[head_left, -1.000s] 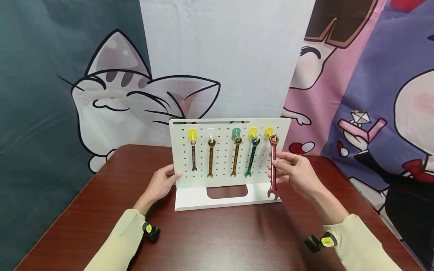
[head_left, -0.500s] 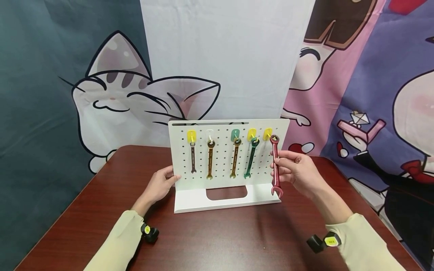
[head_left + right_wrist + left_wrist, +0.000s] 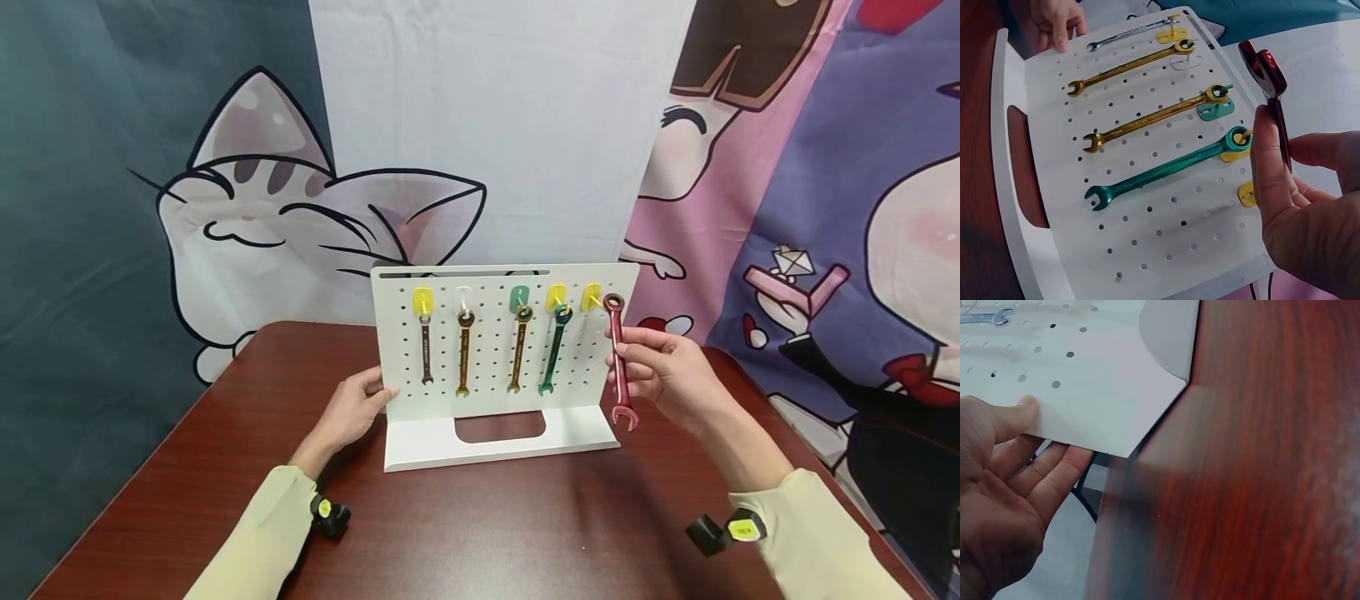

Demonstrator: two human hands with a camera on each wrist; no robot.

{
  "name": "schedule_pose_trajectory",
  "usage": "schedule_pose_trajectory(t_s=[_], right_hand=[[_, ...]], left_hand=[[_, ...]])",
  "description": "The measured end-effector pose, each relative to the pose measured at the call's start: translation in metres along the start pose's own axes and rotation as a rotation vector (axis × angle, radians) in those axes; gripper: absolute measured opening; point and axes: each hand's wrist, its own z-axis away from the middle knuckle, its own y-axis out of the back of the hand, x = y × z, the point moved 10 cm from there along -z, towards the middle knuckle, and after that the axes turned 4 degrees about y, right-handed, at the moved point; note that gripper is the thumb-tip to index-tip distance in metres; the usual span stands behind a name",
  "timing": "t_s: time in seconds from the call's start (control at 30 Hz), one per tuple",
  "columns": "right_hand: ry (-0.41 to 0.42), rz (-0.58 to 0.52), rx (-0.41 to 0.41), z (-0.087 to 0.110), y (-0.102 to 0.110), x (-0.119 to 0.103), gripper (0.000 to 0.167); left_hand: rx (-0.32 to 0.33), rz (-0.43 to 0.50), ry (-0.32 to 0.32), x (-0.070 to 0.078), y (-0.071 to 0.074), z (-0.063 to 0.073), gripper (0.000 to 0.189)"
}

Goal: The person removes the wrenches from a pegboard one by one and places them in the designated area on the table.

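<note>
My right hand (image 3: pixel 669 373) pinches a red combination wrench (image 3: pixel 619 358) between thumb and fingers, just right of the pegboard (image 3: pixel 435 406). The wrench stands nearly upright, ring end up, apart from the yellow hook (image 3: pixel 591 297) at the board's right. My left hand (image 3: pixel 358 408) holds the board's left edge, thumb on the front and fingers behind, as the left wrist view shows. A green wrench (image 3: pixel 1169 169), two golden wrenches (image 3: pixel 464 354) and a smaller silver wrench (image 3: pixel 1129 34) hang from hooks on the board.
The white stand's base (image 3: pixel 420 450), with a rounded cutout, rests on a reddish-brown table (image 3: pixel 480 533). Behind rises a cartoon-printed cloth (image 3: pixel 510 125). Both wrists wear black devices, the right one a wrist camera (image 3: pixel 708 536).
The red wrench has come off the rightmost yellow hook and moved right with my right hand, its open lower end swinging outward. My left hand stays on the board's edge.
</note>
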Motion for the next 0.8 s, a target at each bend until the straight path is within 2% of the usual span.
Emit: schedule_pose_trajectory(t_s=[0.33, 0.57, 0.8], right_hand=[[0.005, -0.060, -0.055, 0.002, 0.004, -0.007, 0.026], [-0.012, -0.051, -0.025, 0.005, 0.019, -0.005, 0.024], [-0.036, 0.028, 0.002, 0.009, 0.039, 0.007, 0.026]], left_hand=[[0.002, 0.001, 0.010, -0.002, 0.000, 0.001, 0.039], [0.002, 0.005, 0.004, -0.001, 0.000, 0.001, 0.039], [-0.003, 0.020, 0.001, 0.002, 0.000, 0.001, 0.039]])
